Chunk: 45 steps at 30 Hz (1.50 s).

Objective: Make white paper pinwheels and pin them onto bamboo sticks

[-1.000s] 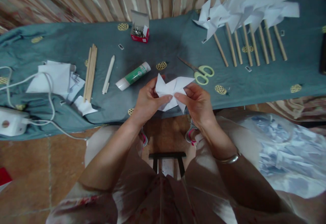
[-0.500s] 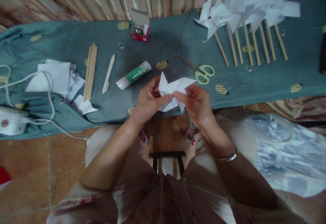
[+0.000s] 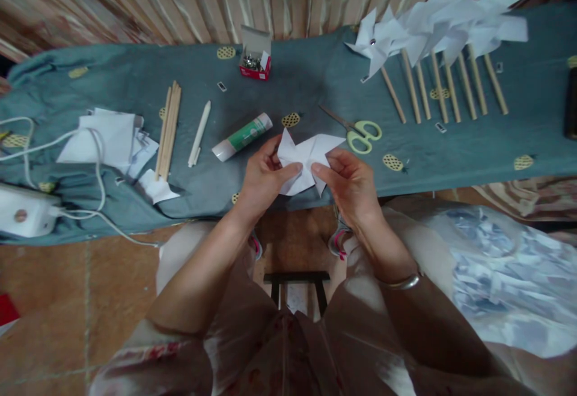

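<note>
A white folded paper pinwheel is held between both hands at the table's near edge, its pointed blades spread out. My left hand grips its left side, thumb on top and fingers underneath. On the right side, my right hand pinches it the same way, thumb near the centre. Scissors with light green handles lie just beyond my right hand. A green and white glue stick rests beyond my left hand. Most fingertips are hidden under the paper.
Finished pinwheels on sticks lie in a row at the back right. A small red box of metal pins stands open at the back. Leftward are a white pen, wooden sticks, paper sheets and a corded power strip.
My right thumb has shifted slightly right, away from the left thumb, uncovering more of the pinwheel's centre. Both hands keep hold of the paper. The whole view has shifted a little.
</note>
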{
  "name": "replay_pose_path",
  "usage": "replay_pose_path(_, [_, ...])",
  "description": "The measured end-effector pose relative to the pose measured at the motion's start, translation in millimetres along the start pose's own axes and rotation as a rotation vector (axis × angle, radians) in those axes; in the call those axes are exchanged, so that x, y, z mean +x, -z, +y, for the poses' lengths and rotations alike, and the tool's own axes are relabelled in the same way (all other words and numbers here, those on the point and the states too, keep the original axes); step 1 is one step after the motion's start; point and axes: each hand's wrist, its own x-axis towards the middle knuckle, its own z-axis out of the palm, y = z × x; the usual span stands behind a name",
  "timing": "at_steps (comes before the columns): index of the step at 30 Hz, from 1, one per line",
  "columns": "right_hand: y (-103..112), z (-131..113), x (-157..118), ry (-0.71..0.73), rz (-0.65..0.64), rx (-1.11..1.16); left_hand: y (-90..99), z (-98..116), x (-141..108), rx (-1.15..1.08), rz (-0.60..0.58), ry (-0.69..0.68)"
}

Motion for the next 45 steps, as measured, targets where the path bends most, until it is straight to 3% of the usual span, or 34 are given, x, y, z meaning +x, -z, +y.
replay_pose_path(17, [-7,-9,-1,-0.03,0.032,0.169,-8.2,7,0,-0.067,0.049,0.061])
replay_pose_path(27, [-2,-14,2,-0.023,0.14,0.155,-11.6,13,2,-0.17,0.113,0.057])
replay_pose_path(37, [-6,-16,15,0.006,0.248,0.161,1.8,30,11,-0.308,0.312,0.038])
replay_pose_path(45, [-22,-28,39,0.095,0.169,0.049,19.5,41,17,-0.415,0.41,-0.033])
